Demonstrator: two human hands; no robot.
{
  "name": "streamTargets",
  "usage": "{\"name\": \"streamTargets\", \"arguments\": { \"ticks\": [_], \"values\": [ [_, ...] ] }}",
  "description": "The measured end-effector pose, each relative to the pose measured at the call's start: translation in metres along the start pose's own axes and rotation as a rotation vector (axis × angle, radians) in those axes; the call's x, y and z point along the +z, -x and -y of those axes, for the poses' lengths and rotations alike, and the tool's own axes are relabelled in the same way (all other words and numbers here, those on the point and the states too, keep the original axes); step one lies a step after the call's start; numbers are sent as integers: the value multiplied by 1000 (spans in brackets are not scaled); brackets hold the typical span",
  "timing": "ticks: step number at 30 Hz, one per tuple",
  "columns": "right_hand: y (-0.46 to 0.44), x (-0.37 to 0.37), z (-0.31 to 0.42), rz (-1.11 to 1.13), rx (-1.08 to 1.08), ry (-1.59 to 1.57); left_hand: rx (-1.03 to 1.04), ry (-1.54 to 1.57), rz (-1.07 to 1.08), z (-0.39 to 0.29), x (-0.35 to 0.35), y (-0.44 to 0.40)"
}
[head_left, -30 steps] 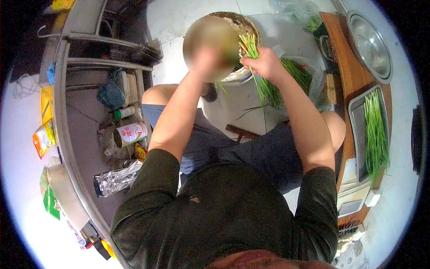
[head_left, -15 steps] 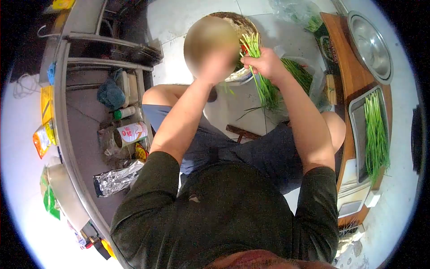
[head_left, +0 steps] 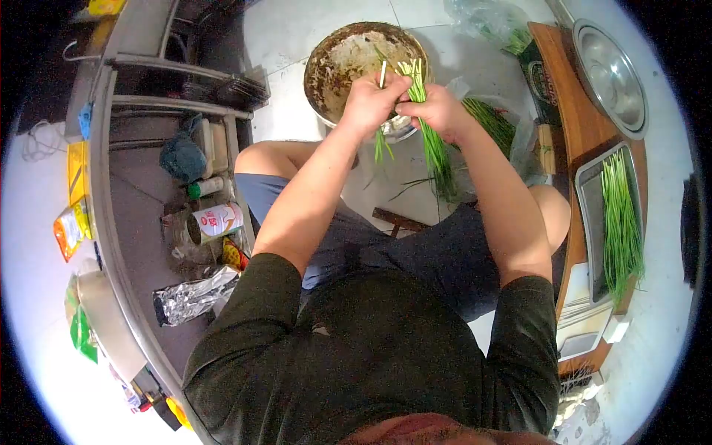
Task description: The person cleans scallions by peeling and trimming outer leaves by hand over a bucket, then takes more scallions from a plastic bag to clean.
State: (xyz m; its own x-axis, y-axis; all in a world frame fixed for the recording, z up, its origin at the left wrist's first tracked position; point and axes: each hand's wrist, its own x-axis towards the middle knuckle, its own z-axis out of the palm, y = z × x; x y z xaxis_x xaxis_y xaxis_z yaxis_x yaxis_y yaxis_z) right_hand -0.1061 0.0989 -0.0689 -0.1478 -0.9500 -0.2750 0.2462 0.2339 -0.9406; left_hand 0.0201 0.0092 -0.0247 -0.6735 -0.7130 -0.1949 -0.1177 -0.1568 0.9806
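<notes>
Over the near rim of a round, dirt-stained tub (head_left: 322, 70), my two hands are close together. My right hand (head_left: 439, 113) is closed around a bunch of green chives (head_left: 439, 159), pale cut ends up and leaves hanging down. Pinched in my left hand (head_left: 368, 104) are a few separate chive stalks (head_left: 383, 73), one white end sticking up and green tips showing below. Most of the tub's inside near my hands is hidden by them. More chives (head_left: 489, 124) lie in a clear plastic bag beside my right forearm.
On the wooden board (head_left: 567, 89) at right rest a steel basin (head_left: 612, 78) and a metal tray (head_left: 591, 222) with laid-out chives (head_left: 621, 230). A shelf unit (head_left: 141, 259) at left holds a can (head_left: 219, 221) and a foil-wrapped bundle (head_left: 194, 297). A small wooden piece (head_left: 400, 220) lies between my legs.
A blurred patch hid my left hand and part of the tub earlier; both show now. My left hand is nearer my right, and the bunch hangs slightly lower.
</notes>
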Motion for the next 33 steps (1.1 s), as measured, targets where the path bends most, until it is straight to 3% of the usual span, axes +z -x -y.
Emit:
{"name": "streamTargets", "arguments": {
  "ticks": [6, 13, 16, 19, 21, 23, 27, 28, 31, 33],
  "values": [
    [1, 0, -1, 21, -25, -123, -111, 18, -22, -5, -6, -3],
    [3, 4, 7, -16, 35, -341, -82, 68, -46, 4, -22, -12],
    [-5, -1, -7, -160, -53, -219, -79, 121, -56, 2, -29, -13],
    [-4, 0, -5, -230, -32, -358, -61, 81, -72, -4, -34, -13],
    [-6, -7, -4, -343, -90, -24, -59, 55, -15, 1, -51, -17],
    [-10, -22, -7, -460, -138, 245, 535, -273, 131, 10, -58, -10],
    [-3, -31, 9, -723, -180, 693, 439, -232, 177, 15, -73, -12],
    [3, -29, 20, -794, -181, 816, 513, -337, 130, 17, -74, -14],
    [9, -27, 33, -745, -222, 856, 658, -485, 83, 13, -70, -15],
    [15, -14, 34, -494, -230, 487, 732, -620, 76, 8, -62, -14]
  ]
}}
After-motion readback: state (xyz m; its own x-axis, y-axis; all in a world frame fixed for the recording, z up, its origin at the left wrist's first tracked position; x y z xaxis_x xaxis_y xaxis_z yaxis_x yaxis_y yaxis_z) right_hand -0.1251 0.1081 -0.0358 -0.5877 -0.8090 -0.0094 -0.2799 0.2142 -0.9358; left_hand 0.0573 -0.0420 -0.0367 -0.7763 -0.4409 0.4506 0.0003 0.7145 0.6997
